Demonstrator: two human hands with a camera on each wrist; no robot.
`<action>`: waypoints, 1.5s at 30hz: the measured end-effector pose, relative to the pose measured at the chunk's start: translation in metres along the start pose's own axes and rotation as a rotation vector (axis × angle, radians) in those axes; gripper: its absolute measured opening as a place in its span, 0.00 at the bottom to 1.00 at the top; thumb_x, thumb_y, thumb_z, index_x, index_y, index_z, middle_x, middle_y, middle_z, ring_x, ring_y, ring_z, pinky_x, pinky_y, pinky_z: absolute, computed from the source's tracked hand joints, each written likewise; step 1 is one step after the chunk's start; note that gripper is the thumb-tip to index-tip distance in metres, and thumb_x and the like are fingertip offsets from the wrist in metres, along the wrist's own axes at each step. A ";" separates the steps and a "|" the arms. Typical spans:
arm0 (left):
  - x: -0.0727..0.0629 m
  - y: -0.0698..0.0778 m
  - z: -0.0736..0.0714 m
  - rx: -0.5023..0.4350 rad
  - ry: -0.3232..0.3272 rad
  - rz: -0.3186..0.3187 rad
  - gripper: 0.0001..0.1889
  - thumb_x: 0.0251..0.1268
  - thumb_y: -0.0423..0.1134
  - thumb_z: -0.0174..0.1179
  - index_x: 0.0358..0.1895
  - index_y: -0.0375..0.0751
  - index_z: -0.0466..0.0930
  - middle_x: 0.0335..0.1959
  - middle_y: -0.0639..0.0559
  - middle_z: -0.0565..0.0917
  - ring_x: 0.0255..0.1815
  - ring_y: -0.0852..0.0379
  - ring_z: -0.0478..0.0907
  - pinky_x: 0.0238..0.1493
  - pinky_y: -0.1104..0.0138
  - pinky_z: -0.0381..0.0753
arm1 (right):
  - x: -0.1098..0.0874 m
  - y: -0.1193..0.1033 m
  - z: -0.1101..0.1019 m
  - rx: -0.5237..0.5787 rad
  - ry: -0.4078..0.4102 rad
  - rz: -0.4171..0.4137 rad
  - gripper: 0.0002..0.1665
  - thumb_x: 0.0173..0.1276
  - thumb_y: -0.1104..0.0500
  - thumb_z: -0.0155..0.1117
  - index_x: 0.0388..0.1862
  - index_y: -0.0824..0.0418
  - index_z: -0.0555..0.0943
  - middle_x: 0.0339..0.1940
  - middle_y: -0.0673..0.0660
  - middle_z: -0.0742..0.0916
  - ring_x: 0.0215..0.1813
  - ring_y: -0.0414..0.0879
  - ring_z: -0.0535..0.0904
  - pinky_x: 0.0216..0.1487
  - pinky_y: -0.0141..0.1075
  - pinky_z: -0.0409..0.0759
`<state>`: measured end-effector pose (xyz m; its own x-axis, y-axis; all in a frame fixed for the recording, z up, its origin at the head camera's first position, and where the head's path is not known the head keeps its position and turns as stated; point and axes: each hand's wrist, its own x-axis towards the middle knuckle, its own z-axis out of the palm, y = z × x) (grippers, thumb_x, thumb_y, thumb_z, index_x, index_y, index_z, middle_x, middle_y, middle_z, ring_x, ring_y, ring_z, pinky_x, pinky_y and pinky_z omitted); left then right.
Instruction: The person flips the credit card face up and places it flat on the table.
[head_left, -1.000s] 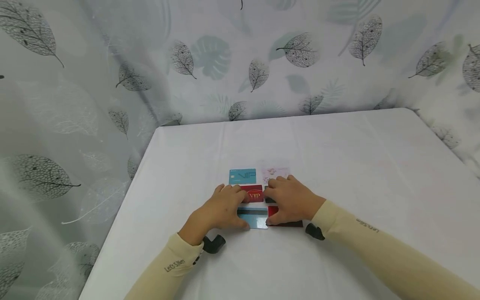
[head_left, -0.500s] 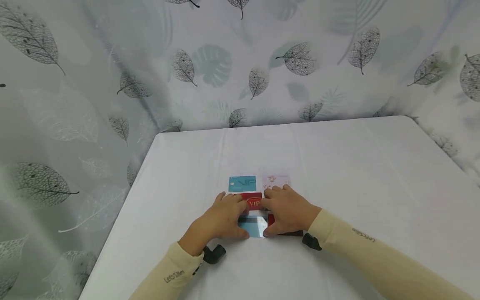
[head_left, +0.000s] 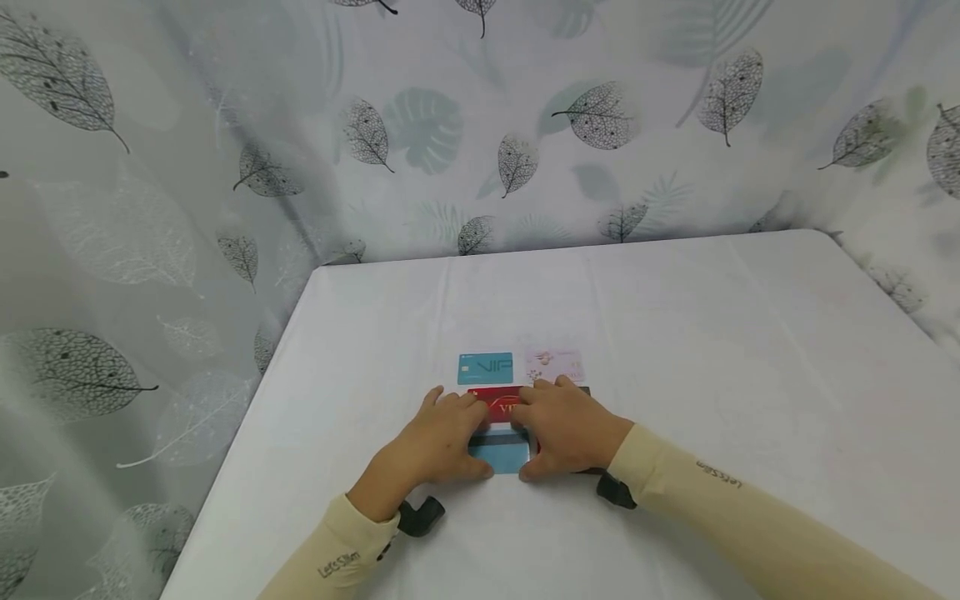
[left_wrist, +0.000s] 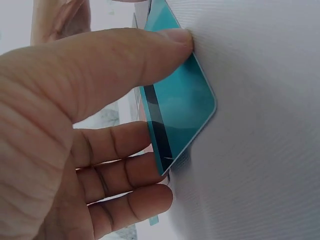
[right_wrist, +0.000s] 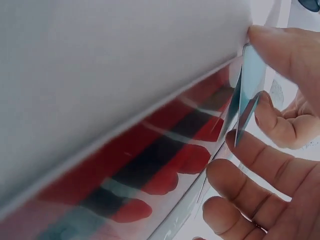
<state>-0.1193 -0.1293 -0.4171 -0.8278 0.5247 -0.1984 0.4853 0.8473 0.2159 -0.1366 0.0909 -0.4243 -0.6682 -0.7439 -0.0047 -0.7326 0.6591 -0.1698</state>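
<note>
A blue card with a dark stripe (head_left: 498, 455) lies between my two hands in the head view. My left hand (head_left: 442, 437) grips it from the left: in the left wrist view the thumb (left_wrist: 165, 50) presses one long edge of the blue card (left_wrist: 185, 105), fingers at the opposite edge. From the right, my right hand (head_left: 570, 427) pinches the same card, seen nearly edge-on and tilted off the table in the right wrist view, between thumb (right_wrist: 275, 47) and index finger. A red VIP card (head_left: 495, 400) lies just beyond, partly covered by fingers.
Farther back lie a teal VIP card (head_left: 485, 368) and a pale pink flowered card (head_left: 555, 365). A dark card's corner (head_left: 585, 390) shows past my right hand. Under that hand lies a red and black card (right_wrist: 150, 155). White cloth covers the table (head_left: 712, 350).
My right hand has shifted left onto the blue card's right end. The blue card has slid slightly left, and the dark card's corner has come into sight. My left hand has moved slightly left.
</note>
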 end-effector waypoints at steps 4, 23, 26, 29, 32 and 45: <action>0.000 -0.001 0.002 0.007 0.022 0.020 0.25 0.54 0.55 0.78 0.49 0.50 0.79 0.44 0.57 0.81 0.50 0.54 0.77 0.75 0.37 0.59 | 0.003 -0.002 0.000 0.055 -0.026 0.029 0.30 0.49 0.35 0.80 0.45 0.51 0.87 0.41 0.47 0.88 0.43 0.44 0.78 0.44 0.41 0.73; -0.005 -0.003 0.002 0.011 0.052 0.039 0.27 0.56 0.55 0.77 0.53 0.48 0.78 0.49 0.55 0.83 0.54 0.52 0.78 0.75 0.38 0.60 | 0.004 -0.010 -0.002 -0.125 0.003 -0.051 0.32 0.53 0.35 0.78 0.51 0.52 0.87 0.46 0.50 0.89 0.48 0.48 0.81 0.47 0.43 0.74; -0.005 -0.003 0.002 0.012 0.049 0.037 0.27 0.56 0.55 0.77 0.54 0.48 0.78 0.50 0.54 0.83 0.55 0.52 0.78 0.75 0.38 0.60 | 0.003 -0.011 -0.002 -0.128 0.007 -0.048 0.34 0.53 0.33 0.77 0.52 0.51 0.87 0.47 0.50 0.89 0.48 0.48 0.80 0.47 0.44 0.74; -0.005 -0.002 0.002 0.009 0.047 0.037 0.28 0.57 0.54 0.77 0.55 0.48 0.78 0.51 0.54 0.83 0.56 0.52 0.78 0.75 0.38 0.60 | 0.002 -0.011 -0.001 -0.127 0.019 -0.046 0.36 0.52 0.31 0.78 0.53 0.51 0.87 0.47 0.50 0.88 0.48 0.48 0.80 0.48 0.44 0.75; -0.005 -0.003 0.001 0.009 0.050 0.045 0.26 0.60 0.53 0.76 0.55 0.48 0.78 0.51 0.54 0.84 0.56 0.52 0.79 0.75 0.39 0.62 | 0.002 -0.011 -0.001 -0.130 0.042 -0.057 0.36 0.51 0.31 0.78 0.53 0.51 0.87 0.46 0.50 0.88 0.47 0.48 0.80 0.46 0.44 0.75; 0.001 -0.011 0.003 -0.224 0.080 0.014 0.04 0.73 0.33 0.64 0.45 0.45 0.81 0.41 0.54 0.85 0.42 0.57 0.79 0.55 0.61 0.84 | 0.000 -0.012 0.003 -0.095 0.087 -0.064 0.34 0.51 0.33 0.79 0.51 0.52 0.87 0.44 0.50 0.87 0.46 0.47 0.80 0.43 0.42 0.74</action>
<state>-0.1247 -0.1381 -0.4231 -0.8455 0.5205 -0.1191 0.4297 0.7957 0.4269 -0.1280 0.0826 -0.4249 -0.6256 -0.7751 0.0890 -0.7802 0.6213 -0.0727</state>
